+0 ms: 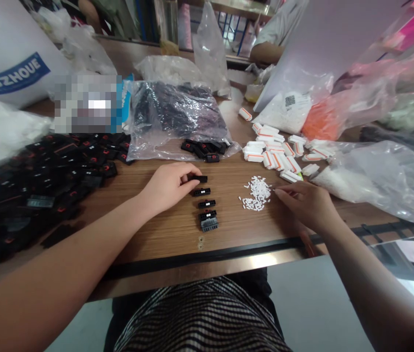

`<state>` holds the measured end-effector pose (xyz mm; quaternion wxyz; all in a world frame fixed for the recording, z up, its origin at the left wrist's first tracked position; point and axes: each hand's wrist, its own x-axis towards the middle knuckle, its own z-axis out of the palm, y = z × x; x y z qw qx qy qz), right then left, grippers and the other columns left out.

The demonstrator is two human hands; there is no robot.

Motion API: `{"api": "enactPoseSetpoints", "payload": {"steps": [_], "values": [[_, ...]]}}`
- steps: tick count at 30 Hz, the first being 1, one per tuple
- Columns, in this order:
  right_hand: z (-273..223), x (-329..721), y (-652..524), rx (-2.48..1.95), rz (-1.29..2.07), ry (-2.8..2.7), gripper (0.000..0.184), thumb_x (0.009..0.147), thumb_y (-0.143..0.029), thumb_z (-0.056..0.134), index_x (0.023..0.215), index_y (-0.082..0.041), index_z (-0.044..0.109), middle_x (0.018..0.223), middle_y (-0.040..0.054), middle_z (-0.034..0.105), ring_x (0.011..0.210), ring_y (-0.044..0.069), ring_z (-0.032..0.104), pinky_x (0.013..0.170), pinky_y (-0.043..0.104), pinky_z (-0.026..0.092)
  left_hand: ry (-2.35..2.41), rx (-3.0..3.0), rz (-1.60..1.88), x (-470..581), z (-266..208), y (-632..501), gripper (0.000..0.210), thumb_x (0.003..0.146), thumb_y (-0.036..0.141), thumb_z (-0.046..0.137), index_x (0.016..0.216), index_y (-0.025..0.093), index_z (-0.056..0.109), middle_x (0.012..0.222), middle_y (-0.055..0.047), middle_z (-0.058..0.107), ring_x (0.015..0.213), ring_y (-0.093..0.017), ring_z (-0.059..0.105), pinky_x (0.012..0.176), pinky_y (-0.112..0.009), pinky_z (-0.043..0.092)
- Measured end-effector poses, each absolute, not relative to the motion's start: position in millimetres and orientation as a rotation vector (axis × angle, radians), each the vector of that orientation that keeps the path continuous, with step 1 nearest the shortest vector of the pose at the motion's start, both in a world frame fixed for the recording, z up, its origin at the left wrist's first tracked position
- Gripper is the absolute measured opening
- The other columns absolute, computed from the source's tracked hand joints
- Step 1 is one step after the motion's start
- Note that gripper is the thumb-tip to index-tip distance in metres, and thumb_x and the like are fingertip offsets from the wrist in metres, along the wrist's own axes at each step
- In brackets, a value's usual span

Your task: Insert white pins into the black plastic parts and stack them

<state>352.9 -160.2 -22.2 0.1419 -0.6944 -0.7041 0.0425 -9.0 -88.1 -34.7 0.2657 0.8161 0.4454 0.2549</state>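
Observation:
My left hand (172, 188) pinches a black connector housing (201, 179) at the far end of a short column on the wooden table. Nearer to me in that column lie several more black connector housings (207, 203), some with two white dots on their faces; the nearest has a grey ribbed part (209, 225). My right hand (308, 203) is at the right edge of a pile of small white pins (257, 191). Its thumb and forefinger are closed together, with what looks like one white pin at their tips.
A large heap of black housings (56, 171) covers the left side. Behind lies a clear bag of black parts (181, 112). White pieces with orange stripes (275, 151) are piled back right, beside plastic bags (368, 176). A person's arm (267, 51) shows beyond the table.

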Motion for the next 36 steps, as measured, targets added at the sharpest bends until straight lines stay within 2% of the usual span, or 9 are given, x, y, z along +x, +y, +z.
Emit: {"api": "enactPoseSetpoints", "payload": {"steps": [7,11,16,23,27,29,31,34,36], "values": [[-23,357,-155,-1.893,0.114,-2.140,0.026,0.088,-0.035,0.058,0.097,-0.022,0.080,0.095,0.0066,0.077,0.084,0.024,0.071,0.078,0.038,0.053,1.210,2.201,0.679,-9,-33,-89,0.016,0.085,0.022,0.067,0.100,0.021,0.072,0.077,0.000,0.066,0.064,-0.013,0.055,0.065,-0.029,0.044],[-19,359,-155,-1.978,0.163,-2.085,0.027,0.087,-0.040,0.061,0.095,-0.022,0.080,0.091,0.0056,0.077,0.077,0.022,0.069,0.072,0.035,0.052,1.205,2.205,0.673,-9,-32,-89,0.017,0.085,0.023,0.068,0.101,0.021,0.072,0.078,-0.001,0.066,0.065,-0.013,0.056,0.066,-0.029,0.044],[-23,355,-159,-2.001,0.103,-2.040,0.027,0.088,-0.041,0.059,0.092,-0.023,0.079,0.092,0.0051,0.077,0.080,0.024,0.070,0.071,0.036,0.051,1.210,2.212,0.671,-9,-33,-89,0.016,0.086,0.023,0.067,0.101,0.020,0.072,0.079,-0.001,0.067,0.065,-0.013,0.055,0.066,-0.029,0.044],[-21,364,-148,-2.109,0.209,-2.030,0.017,0.078,-0.039,0.069,0.070,-0.024,0.073,0.060,0.0023,0.069,0.052,0.019,0.061,0.051,0.032,0.044,1.198,2.202,0.681,-9,-34,-89,0.016,0.086,0.024,0.067,0.101,0.021,0.072,0.076,0.000,0.066,0.064,-0.013,0.056,0.067,-0.029,0.044],[-12,362,-143,-2.085,0.287,-2.020,0.019,0.076,-0.039,0.068,0.064,-0.024,0.069,0.055,0.0020,0.067,0.048,0.018,0.060,0.045,0.031,0.041,1.226,2.188,0.661,-8,-32,-89,0.014,0.085,0.023,0.067,0.098,0.021,0.072,0.071,0.001,0.065,0.063,-0.013,0.055,0.065,-0.028,0.042],[-2,345,-141,-2.014,0.308,-1.995,0.022,0.079,-0.042,0.066,0.068,-0.024,0.070,0.060,0.0027,0.069,0.051,0.019,0.062,0.048,0.032,0.044,1.234,2.172,0.664,-7,-32,-89,0.013,0.084,0.024,0.067,0.097,0.021,0.071,0.069,0.002,0.063,0.062,-0.013,0.055,0.065,-0.028,0.041],[7,317,-136,-1.861,0.349,-1.998,0.022,0.084,-0.044,0.064,0.077,-0.024,0.071,0.071,0.0041,0.073,0.062,0.020,0.066,0.058,0.033,0.049,1.240,2.169,0.675,-7,-33,-90,0.013,0.084,0.024,0.068,0.096,0.021,0.071,0.067,0.003,0.063,0.061,-0.013,0.054,0.065,-0.028,0.041],[12,264,-121,-1.518,0.494,-2.101,0.017,0.088,-0.039,0.062,0.084,-0.024,0.069,0.085,0.0048,0.072,0.077,0.020,0.066,0.073,0.033,0.051,1.268,2.183,0.697,-6,-35,-92,0.012,0.084,0.024,0.069,0.095,0.021,0.070,0.068,0.003,0.063,0.062,-0.013,0.055,0.064,-0.027,0.040],[7,233,-107,-1.288,0.551,-2.171,0.015,0.089,-0.035,0.063,0.081,-0.022,0.067,0.089,0.0049,0.070,0.087,0.020,0.065,0.083,0.035,0.049,1.278,2.201,0.709,-5,-36,-93,0.012,0.084,0.024,0.069,0.096,0.021,0.069,0.071,0.003,0.065,0.063,-0.013,0.055,0.064,-0.027,0.039]]}}
